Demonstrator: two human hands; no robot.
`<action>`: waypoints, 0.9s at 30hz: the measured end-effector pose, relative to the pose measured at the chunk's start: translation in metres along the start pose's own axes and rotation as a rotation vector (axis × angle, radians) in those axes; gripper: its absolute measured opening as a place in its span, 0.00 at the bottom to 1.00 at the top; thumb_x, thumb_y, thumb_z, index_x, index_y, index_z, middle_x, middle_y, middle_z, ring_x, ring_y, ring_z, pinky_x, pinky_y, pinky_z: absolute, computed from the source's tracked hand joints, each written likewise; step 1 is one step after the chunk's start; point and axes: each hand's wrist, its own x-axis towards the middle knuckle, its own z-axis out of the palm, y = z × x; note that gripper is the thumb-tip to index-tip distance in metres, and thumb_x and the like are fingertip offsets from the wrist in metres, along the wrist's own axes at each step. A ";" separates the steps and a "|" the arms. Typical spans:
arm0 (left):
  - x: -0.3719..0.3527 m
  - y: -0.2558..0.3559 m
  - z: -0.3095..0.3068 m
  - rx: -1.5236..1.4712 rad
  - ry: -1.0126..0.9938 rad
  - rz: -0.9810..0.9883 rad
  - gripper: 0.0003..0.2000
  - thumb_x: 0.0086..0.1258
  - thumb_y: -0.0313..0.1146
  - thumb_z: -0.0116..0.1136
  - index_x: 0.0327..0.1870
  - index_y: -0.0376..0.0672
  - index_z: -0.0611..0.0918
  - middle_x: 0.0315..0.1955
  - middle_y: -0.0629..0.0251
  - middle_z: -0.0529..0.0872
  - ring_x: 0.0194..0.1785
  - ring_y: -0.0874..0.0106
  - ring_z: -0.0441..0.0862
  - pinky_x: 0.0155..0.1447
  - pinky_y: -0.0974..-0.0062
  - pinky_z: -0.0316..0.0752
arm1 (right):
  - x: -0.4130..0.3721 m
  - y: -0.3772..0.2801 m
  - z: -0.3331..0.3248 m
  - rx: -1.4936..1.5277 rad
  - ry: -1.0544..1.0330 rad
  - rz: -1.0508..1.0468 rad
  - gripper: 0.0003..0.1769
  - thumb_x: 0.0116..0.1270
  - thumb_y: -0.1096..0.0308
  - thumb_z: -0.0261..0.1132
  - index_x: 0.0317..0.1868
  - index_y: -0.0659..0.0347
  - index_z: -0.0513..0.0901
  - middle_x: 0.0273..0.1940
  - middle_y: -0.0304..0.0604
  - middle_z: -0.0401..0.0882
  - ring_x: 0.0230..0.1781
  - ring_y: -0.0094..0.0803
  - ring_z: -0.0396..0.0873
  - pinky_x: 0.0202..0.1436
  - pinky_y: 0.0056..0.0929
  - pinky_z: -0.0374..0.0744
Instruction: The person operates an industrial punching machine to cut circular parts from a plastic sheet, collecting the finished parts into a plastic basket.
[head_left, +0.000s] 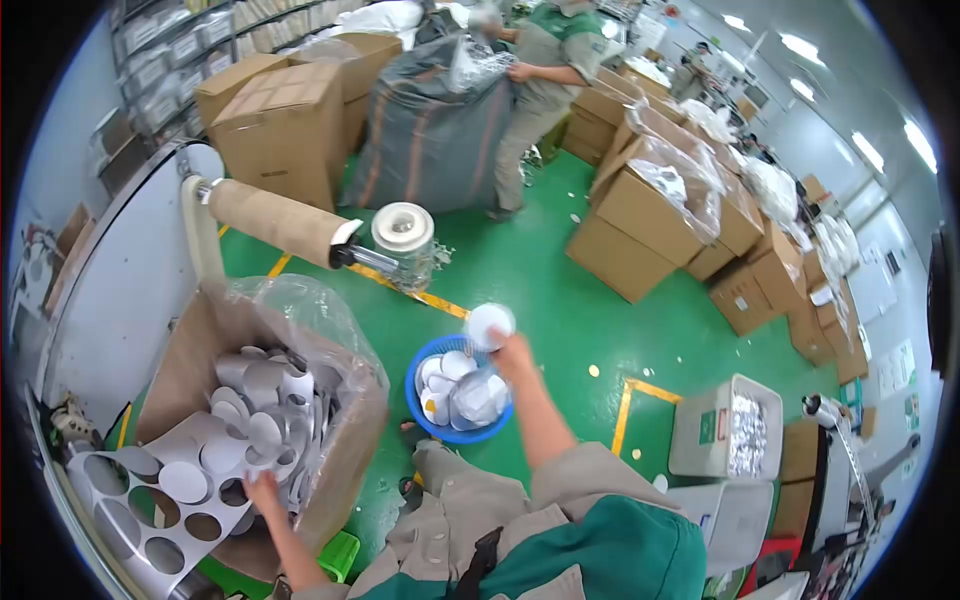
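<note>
My right hand (pixel 514 356) is closed on a white disc (pixel 490 326), blurred by motion, just above the far rim of a blue basket (pixel 463 436). In that basket lie several white discs (pixel 440 372) and a clear plastic bag (pixel 480 400). My left hand (pixel 262 492) reaches into a large carton (pixel 345 492), its fingers drawn together at the edge of a silvery punched sheet (pixel 150 497) with round holes. What they grip, if anything, is too small to tell. Loose white and silvery discs (pixel 262 385) fill the carton around it.
Beyond the carton, a brown roll (pixel 275 220) juts out on a shaft near a white spool (pixel 402 228). A co-worker (pixel 550 75) handles a large grey sack (pixel 435 130). Cartons (pixel 635 225) line the right; a grey bin (pixel 690 440) stands nearer.
</note>
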 end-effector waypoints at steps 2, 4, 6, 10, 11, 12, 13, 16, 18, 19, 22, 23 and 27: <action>-0.010 0.039 -0.013 -0.047 0.102 0.019 0.24 0.63 0.30 0.52 0.62 0.46 0.64 0.29 0.64 0.79 0.27 0.76 0.76 0.29 0.82 0.71 | 0.003 -0.075 -0.057 -0.171 0.293 -0.098 0.22 0.54 0.67 0.67 0.48 0.66 0.74 0.41 0.43 0.77 0.39 0.33 0.77 0.33 0.31 0.74; -0.008 0.047 -0.012 -0.081 0.093 0.050 0.20 0.65 0.32 0.49 0.60 0.45 0.67 0.28 0.65 0.78 0.26 0.78 0.75 0.27 0.84 0.69 | 0.014 -0.157 -0.106 -0.372 0.349 -0.457 0.21 0.55 0.64 0.66 0.48 0.63 0.75 0.40 0.42 0.79 0.37 0.33 0.77 0.33 0.31 0.75; -0.004 0.023 -0.011 -0.012 0.027 0.077 0.18 0.64 0.31 0.48 0.55 0.41 0.69 0.21 0.67 0.76 0.21 0.79 0.72 0.23 0.85 0.66 | 0.022 -0.234 -0.141 -0.740 0.499 -0.583 0.20 0.53 0.65 0.65 0.46 0.65 0.78 0.40 0.48 0.79 0.41 0.36 0.77 0.40 0.32 0.75; -0.015 -0.052 -0.021 0.159 0.189 -0.402 0.08 0.56 0.30 0.51 0.37 0.46 0.74 0.13 0.67 0.69 0.13 0.71 0.68 0.16 0.77 0.62 | 0.023 -0.307 -0.186 -1.399 0.695 -0.788 0.19 0.51 0.67 0.64 0.42 0.68 0.78 0.49 0.59 0.75 0.54 0.47 0.71 0.55 0.37 0.71; -0.014 -0.045 -0.025 0.299 0.166 -0.221 0.06 0.56 0.29 0.51 0.34 0.44 0.75 0.17 0.65 0.71 0.17 0.69 0.71 0.20 0.73 0.68 | 0.021 -0.316 -0.193 -1.369 0.694 -0.765 0.19 0.50 0.67 0.64 0.42 0.68 0.78 0.52 0.60 0.72 0.56 0.49 0.69 0.56 0.37 0.70; 0.015 -0.066 -0.039 0.620 0.310 0.561 0.04 0.57 0.28 0.49 0.31 0.40 0.76 0.20 0.61 0.75 0.21 0.65 0.75 0.24 0.67 0.71 | 0.010 -0.321 -0.193 -1.343 0.689 -0.740 0.19 0.50 0.67 0.64 0.42 0.68 0.78 0.54 0.62 0.68 0.58 0.50 0.67 0.58 0.38 0.68; -0.005 -0.049 -0.036 0.642 0.443 0.571 0.04 0.57 0.28 0.49 0.31 0.40 0.76 0.21 0.60 0.75 0.22 0.65 0.75 0.24 0.67 0.71 | 0.007 -0.324 -0.201 -1.319 0.679 -0.710 0.19 0.50 0.67 0.64 0.42 0.68 0.78 0.57 0.63 0.65 0.59 0.52 0.64 0.60 0.39 0.67; -0.058 -0.017 0.041 0.669 0.480 0.617 0.05 0.57 0.28 0.49 0.31 0.40 0.76 0.22 0.59 0.76 0.24 0.64 0.75 0.26 0.66 0.71 | 0.032 -0.332 -0.264 -1.427 0.608 -0.645 0.18 0.50 0.68 0.65 0.42 0.68 0.79 0.61 0.64 0.59 0.61 0.50 0.63 0.60 0.38 0.67; -0.096 -0.026 0.113 0.669 0.348 0.596 0.05 0.57 0.28 0.49 0.32 0.39 0.76 0.23 0.58 0.76 0.25 0.63 0.75 0.28 0.65 0.71 | 0.049 -0.349 -0.308 -1.458 0.562 -0.620 0.17 0.50 0.68 0.64 0.41 0.68 0.79 0.60 0.64 0.61 0.62 0.50 0.61 0.61 0.38 0.66; -0.117 -0.040 0.151 0.676 0.262 0.568 0.05 0.57 0.28 0.49 0.32 0.39 0.76 0.23 0.58 0.76 0.25 0.63 0.75 0.28 0.65 0.71 | 0.060 -0.360 -0.333 -1.462 0.540 -0.610 0.16 0.50 0.68 0.64 0.40 0.68 0.79 0.58 0.64 0.63 0.63 0.50 0.60 0.61 0.39 0.66; -0.179 -0.099 0.269 0.760 -0.060 0.394 0.06 0.57 0.29 0.48 0.32 0.39 0.76 0.25 0.56 0.76 0.27 0.61 0.76 0.30 0.64 0.71 | 0.113 -0.391 -0.427 -1.413 0.620 -0.689 0.18 0.49 0.68 0.65 0.39 0.70 0.79 0.56 0.66 0.66 0.63 0.50 0.60 0.61 0.39 0.66; -0.202 -0.119 0.305 0.812 -0.180 0.318 0.06 0.57 0.29 0.48 0.32 0.38 0.76 0.25 0.56 0.77 0.28 0.61 0.76 0.31 0.64 0.71 | 0.129 -0.404 -0.460 -1.456 0.607 -0.677 0.18 0.49 0.68 0.66 0.39 0.71 0.79 0.56 0.66 0.66 0.63 0.50 0.60 0.61 0.40 0.66; -0.294 -0.174 0.435 1.004 -0.654 0.036 0.07 0.57 0.29 0.48 0.33 0.38 0.77 0.27 0.54 0.77 0.30 0.60 0.76 0.34 0.63 0.71 | 0.159 -0.422 -0.544 -1.391 0.580 -0.486 0.24 0.48 0.64 0.67 0.43 0.73 0.77 0.56 0.65 0.66 0.62 0.50 0.62 0.62 0.38 0.65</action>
